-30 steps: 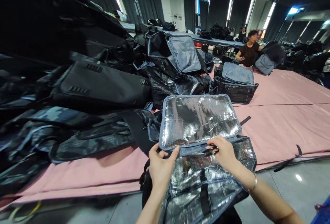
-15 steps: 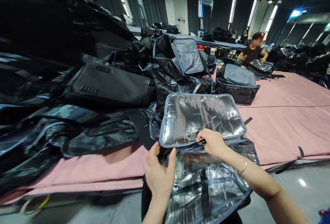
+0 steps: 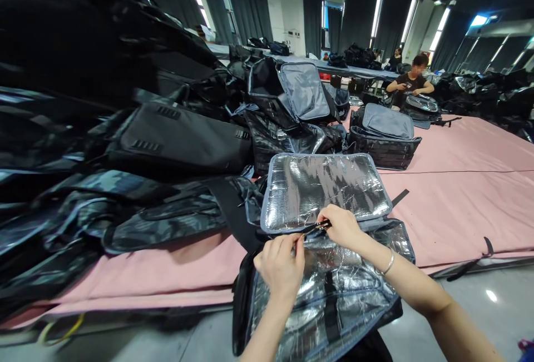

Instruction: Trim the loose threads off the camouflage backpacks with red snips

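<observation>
An opened insulated bag [image 3: 354,273] with shiny silver lining lies in front of me, its rectangular silver lid flap [image 3: 325,187] folded back with grey-blue binding round the edge. My right hand [image 3: 342,228] is closed on small black thread snips [image 3: 324,225] at the seam between lid and body, their points turned left. Just left of those points, my left hand [image 3: 281,264] is closed in a pinch over the bag's seam. What lies between its fingertips is too small to make out. A black strap [image 3: 330,306] runs down the bag's lining.
Piled black and camouflage bags [image 3: 175,134] fill the left side. An open camouflage bag [image 3: 384,145] stands farther back on the pink-covered table [image 3: 467,184]. Beyond it, a co-worker [image 3: 411,84] handles another bag. The table's front edge runs across beside my bag.
My left hand has moved right and up along the seam, and its spread fingers have closed into a pinch near the snips. The lid flap has shifted slightly.
</observation>
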The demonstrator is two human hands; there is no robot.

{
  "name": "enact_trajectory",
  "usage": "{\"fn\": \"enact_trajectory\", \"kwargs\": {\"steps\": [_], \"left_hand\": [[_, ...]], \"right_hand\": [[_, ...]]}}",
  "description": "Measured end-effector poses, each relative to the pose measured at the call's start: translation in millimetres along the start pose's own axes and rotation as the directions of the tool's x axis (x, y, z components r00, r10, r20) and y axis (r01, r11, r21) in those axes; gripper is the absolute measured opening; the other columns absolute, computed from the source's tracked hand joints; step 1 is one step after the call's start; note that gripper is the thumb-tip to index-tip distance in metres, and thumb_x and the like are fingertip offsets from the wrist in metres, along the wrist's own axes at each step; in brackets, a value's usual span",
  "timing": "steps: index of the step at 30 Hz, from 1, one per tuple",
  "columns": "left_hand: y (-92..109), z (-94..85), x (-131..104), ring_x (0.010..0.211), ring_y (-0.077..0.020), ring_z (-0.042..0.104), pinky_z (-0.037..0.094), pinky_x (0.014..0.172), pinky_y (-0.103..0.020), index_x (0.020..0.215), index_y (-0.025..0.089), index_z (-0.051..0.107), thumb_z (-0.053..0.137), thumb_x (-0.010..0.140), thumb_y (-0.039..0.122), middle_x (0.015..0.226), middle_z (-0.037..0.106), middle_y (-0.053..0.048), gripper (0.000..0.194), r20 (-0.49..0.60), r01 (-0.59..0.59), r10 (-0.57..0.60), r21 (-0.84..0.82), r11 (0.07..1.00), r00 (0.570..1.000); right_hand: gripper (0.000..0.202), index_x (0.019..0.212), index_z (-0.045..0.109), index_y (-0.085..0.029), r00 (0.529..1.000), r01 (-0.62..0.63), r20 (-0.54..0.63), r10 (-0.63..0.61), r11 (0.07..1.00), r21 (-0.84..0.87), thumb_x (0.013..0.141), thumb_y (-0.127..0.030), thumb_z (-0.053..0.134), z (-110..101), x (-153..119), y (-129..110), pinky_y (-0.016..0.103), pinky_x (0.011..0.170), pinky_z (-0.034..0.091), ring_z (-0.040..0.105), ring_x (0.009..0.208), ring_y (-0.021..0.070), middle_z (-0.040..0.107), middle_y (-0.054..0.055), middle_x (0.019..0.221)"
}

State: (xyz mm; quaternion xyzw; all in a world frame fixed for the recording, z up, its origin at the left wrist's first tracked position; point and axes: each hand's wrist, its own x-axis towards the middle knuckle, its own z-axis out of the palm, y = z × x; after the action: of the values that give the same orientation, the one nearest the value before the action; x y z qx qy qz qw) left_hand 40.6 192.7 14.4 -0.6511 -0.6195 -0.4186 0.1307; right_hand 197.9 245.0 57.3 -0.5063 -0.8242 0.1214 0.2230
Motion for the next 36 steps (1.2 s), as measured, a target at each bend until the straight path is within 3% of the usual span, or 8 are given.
{"fn": "enact_trajectory", "kwargs": {"steps": [5,8,12,16,22,28,33,36], "left_hand": [[-6,-0.3,-1,0.070,-0.0188,0.053,0.027,0.065,-0.032,0.075,0.021,0.064,0.056,0.083,0.030,0.071,0.064,-0.001,0.015,0.054,0.005,-0.003,-0.042,0.999,0.999],[-8,-0.1,-2,0.071,-0.0185,0.053,0.027,0.066,-0.032,0.074,0.021,0.064,0.057,0.083,0.030,0.070,0.064,0.000,0.014,0.067,0.022,-0.019,-0.041,0.999,0.998],[-7,0.3,-2,0.072,-0.0188,0.053,0.027,0.067,-0.032,0.074,0.022,0.064,0.057,0.082,0.029,0.070,0.063,0.000,0.013,0.077,0.038,-0.034,-0.040,0.998,0.996],[-7,-0.2,-3,0.072,-0.0191,0.053,0.027,0.067,-0.032,0.074,0.022,0.063,0.056,0.082,0.027,0.069,0.063,0.000,0.011,0.095,0.047,-0.041,-0.056,0.997,0.995],[-8,-0.5,-2,0.072,-0.0189,0.052,0.027,0.067,-0.031,0.073,0.022,0.063,0.055,0.082,0.028,0.069,0.063,0.000,0.013,0.102,0.053,-0.045,-0.078,0.996,0.994],[-7,-1.3,-1,0.071,-0.0190,0.053,0.027,0.068,-0.032,0.073,0.022,0.064,0.054,0.083,0.031,0.069,0.063,-0.001,0.017,0.088,0.050,-0.040,-0.111,0.993,0.995],[-18,-16.5,-6,0.066,-0.0165,0.053,0.033,0.071,-0.032,0.061,0.021,0.059,0.045,0.087,0.032,0.062,0.059,0.000,0.032,0.098,0.011,0.027,-0.375,0.927,0.995],[-35,-23.3,0,0.077,-0.0188,0.055,0.038,0.074,-0.032,0.076,0.020,0.062,0.040,0.088,0.037,0.076,0.061,-0.004,0.030,0.052,0.178,-0.174,-0.466,0.867,0.983]], "right_hand": [[0.027,0.106,0.052,-0.018,0.969,0.128,-0.211,-0.132,0.991,-0.032,0.081,-0.022,0.062,2,-8,11,0.029,0.073,0.040,0.052,0.087,0.0193,0.058,0.006,0.095],[0.009,0.095,0.057,-0.017,0.885,0.299,-0.297,-0.358,0.927,-0.227,0.088,-0.023,0.055,2,-13,19,0.029,0.067,0.036,0.050,0.079,0.0179,0.061,0.006,0.089],[0.011,0.089,0.060,-0.017,0.731,0.449,-0.315,-0.605,0.775,-0.446,0.091,-0.024,0.050,1,-13,20,0.029,0.059,0.029,0.048,0.069,0.0145,0.064,0.002,0.084],[0.014,0.089,0.060,-0.018,0.683,0.479,-0.259,-0.683,0.687,-0.547,0.093,-0.018,0.047,2,-9,14,0.029,0.058,0.027,0.046,0.067,0.0128,0.064,0.001,0.084],[0.017,0.085,0.061,-0.017,0.681,0.483,-0.221,-0.698,0.655,-0.581,0.092,-0.015,0.045,6,-3,8,0.030,0.057,0.026,0.045,0.065,0.0136,0.064,0.002,0.081],[0.019,0.087,0.062,-0.017,0.720,0.454,-0.305,-0.623,0.756,-0.472,0.093,-0.021,0.045,11,-5,14,0.029,0.058,0.029,0.047,0.067,0.0141,0.064,0.003,0.080],[0.016,0.095,0.062,-0.017,0.822,0.325,-0.443,-0.357,0.934,-0.148,0.090,-0.027,0.051,9,-16,24,0.030,0.069,0.040,0.053,0.080,0.0179,0.063,0.007,0.088],[0.015,0.098,0.061,-0.017,0.884,0.219,-0.443,-0.148,0.969,0.114,0.087,-0.025,0.053,5,-25,22,0.031,0.076,0.043,0.055,0.086,0.0192,0.062,0.008,0.090]]}}
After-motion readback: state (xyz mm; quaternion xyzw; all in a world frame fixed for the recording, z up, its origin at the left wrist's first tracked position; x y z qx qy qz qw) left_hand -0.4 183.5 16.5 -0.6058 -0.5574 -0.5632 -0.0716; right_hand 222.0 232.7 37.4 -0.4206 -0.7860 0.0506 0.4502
